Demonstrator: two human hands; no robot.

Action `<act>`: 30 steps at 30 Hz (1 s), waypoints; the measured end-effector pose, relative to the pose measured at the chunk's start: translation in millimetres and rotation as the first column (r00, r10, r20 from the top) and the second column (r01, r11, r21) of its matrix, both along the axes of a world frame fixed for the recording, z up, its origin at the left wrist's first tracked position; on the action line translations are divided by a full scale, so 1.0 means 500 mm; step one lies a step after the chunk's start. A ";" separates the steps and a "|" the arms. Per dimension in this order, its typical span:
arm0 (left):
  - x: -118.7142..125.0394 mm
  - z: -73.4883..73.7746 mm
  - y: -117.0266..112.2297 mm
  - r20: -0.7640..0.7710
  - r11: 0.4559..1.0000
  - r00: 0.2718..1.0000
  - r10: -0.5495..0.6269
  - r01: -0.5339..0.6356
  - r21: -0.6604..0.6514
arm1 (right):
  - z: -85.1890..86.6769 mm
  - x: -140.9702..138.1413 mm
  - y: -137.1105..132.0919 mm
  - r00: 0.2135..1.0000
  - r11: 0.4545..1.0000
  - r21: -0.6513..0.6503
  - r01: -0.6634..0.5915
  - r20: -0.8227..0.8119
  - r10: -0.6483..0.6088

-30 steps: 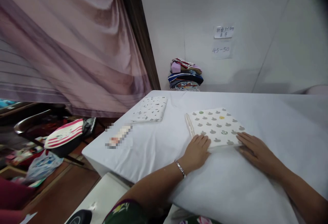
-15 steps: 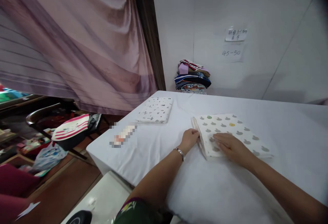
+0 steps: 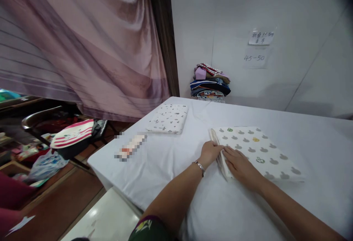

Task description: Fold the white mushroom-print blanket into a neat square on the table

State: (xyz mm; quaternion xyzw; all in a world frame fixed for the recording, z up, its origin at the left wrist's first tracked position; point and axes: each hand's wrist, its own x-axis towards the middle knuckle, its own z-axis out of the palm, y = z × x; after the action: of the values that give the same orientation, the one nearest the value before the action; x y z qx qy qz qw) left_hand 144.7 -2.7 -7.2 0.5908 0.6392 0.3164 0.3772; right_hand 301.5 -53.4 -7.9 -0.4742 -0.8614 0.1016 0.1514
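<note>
A folded white cloth (image 3: 264,151) lies on the table, printed with grey rabbit heads and a few green and yellow ones. At its left edge, where the layers show, my left hand (image 3: 209,153) is closed on the cloth, thumb on top. My right hand (image 3: 240,165) rests on the cloth close beside it, fingers stretched out and fingertips at that same edge, almost touching the left thumb. Farther back to the left lies a second folded white cloth (image 3: 168,119) with small dark prints, touched by neither hand.
The table has a white cover (image 3: 165,164). Near its left edge lies a pixelated strip (image 3: 131,147). Behind the far edge rises a stack of folded fabrics (image 3: 211,83) against the wall. A chair (image 3: 41,123) and a plastic bag (image 3: 46,165) stand at the left.
My right hand has slid left across the cloth to its folded edge, next to my left hand. The view has shifted slightly.
</note>
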 end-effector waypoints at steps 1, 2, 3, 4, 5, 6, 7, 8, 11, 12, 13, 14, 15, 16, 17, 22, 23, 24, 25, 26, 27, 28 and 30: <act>0.000 0.000 -0.002 -0.002 1.000 1.000 0.015 -0.015 0.014 | -0.001 0.000 0.000 1.000 1.000 -0.007 -0.011 -0.003 0.011; -0.002 0.001 -0.003 -0.009 0.999 1.000 0.025 -0.024 0.021 | -0.002 0.000 0.000 1.000 1.000 -0.012 -0.022 -0.009 0.022; -0.003 0.001 -0.004 -0.021 0.999 0.999 0.027 -0.026 0.018 | -0.003 0.001 0.001 0.999 0.999 -0.016 -0.032 -0.016 0.032; -0.005 0.003 -0.005 -0.036 1.000 0.999 0.022 -0.022 0.008 | -0.004 0.001 0.002 0.999 0.999 -0.018 -0.039 -0.022 0.039; -0.007 0.004 -0.004 -0.048 1.000 0.999 0.013 -0.013 -0.003 | -0.005 0.001 0.002 0.999 0.999 -0.021 -0.044 -0.026 0.043; -0.009 0.006 -0.003 -0.053 1.000 0.999 0.004 -0.005 -0.010 | -0.005 0.001 0.003 0.999 0.999 -0.023 -0.046 -0.026 0.045; -0.009 0.008 0.000 -0.054 1.000 0.999 -0.001 0.000 -0.016 | -0.004 0.000 0.003 0.999 0.999 -0.025 -0.047 -0.024 0.046; -0.009 0.010 0.003 -0.053 1.000 0.999 -0.002 0.001 -0.019 | -0.003 0.000 0.003 0.999 0.999 -0.028 -0.046 -0.018 0.046; -0.006 0.013 0.012 -0.061 1.000 0.998 0.014 -0.015 -0.025 | 0.000 -0.003 0.001 0.999 0.999 -0.026 -0.044 0.020 0.044; -0.004 0.012 0.014 -0.070 0.999 0.997 0.024 -0.026 -0.024 | -0.001 -0.003 0.000 0.998 0.999 -0.018 -0.045 0.033 0.045; -0.002 0.010 0.014 -0.081 0.999 0.996 0.039 -0.040 -0.014 | -0.001 -0.003 -0.001 0.998 0.999 -0.008 -0.049 0.042 0.049; -0.001 0.009 0.014 -0.095 0.998 0.994 0.057 -0.057 0.003 | -0.003 -0.003 -0.002 0.997 0.999 0.001 -0.054 0.048 0.054; 0.000 0.007 0.014 -0.115 0.997 0.991 0.074 -0.072 0.022 | -0.004 -0.003 -0.003 0.997 0.998 0.008 -0.062 0.051 0.061; 0.001 0.006 0.013 -0.140 0.996 0.986 0.086 -0.081 0.038 | -0.005 -0.002 -0.004 0.996 0.998 0.010 -0.068 0.052 0.067; 0.001 0.006 0.012 -0.165 0.995 0.982 0.091 -0.084 0.045 | -0.006 -0.002 -0.005 0.996 0.997 0.010 -0.071 0.050 0.070; -0.004 0.019 0.017 -0.216 0.999 0.975 0.044 -0.045 0.001 | -0.006 -0.006 -0.006 0.997 0.998 0.022 -0.063 0.044 0.062; -0.004 0.021 0.019 -0.222 0.999 0.974 0.044 -0.044 0.002 | -0.005 -0.007 -0.006 0.997 0.998 0.026 -0.059 0.049 0.057; -0.004 0.024 0.022 -0.232 0.999 0.972 0.045 -0.045 0.006 | -0.005 -0.008 -0.006 0.997 0.998 0.027 -0.055 0.054 0.053; -0.004 0.025 0.023 -0.245 0.999 0.968 0.049 -0.048 0.008 | -0.004 -0.008 -0.006 0.997 0.998 0.028 -0.050 0.059 0.049; -0.003 0.025 0.025 -0.256 0.999 0.965 0.052 -0.051 0.008 | -0.004 -0.008 -0.007 0.997 0.999 0.027 -0.048 0.064 0.046; -0.003 0.024 0.026 -0.266 0.998 0.962 0.056 -0.056 0.007 | -0.004 -0.008 -0.007 0.997 0.999 0.024 -0.045 0.067 0.043; -0.003 0.023 0.026 -0.275 0.998 0.959 0.062 -0.063 0.007 | -0.004 -0.008 -0.008 0.997 0.999 0.021 -0.044 0.070 0.042; -0.003 0.021 0.026 -0.285 0.998 0.956 0.069 -0.070 0.007 | -0.006 -0.007 -0.008 0.996 0.999 0.019 -0.043 0.075 0.042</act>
State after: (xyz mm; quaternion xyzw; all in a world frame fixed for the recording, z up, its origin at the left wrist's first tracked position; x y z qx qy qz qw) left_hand 143.4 10.5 3.2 0.6069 0.7076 0.2398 0.2709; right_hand 298.1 -57.6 -10.9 -0.4575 -0.8773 0.0782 0.1219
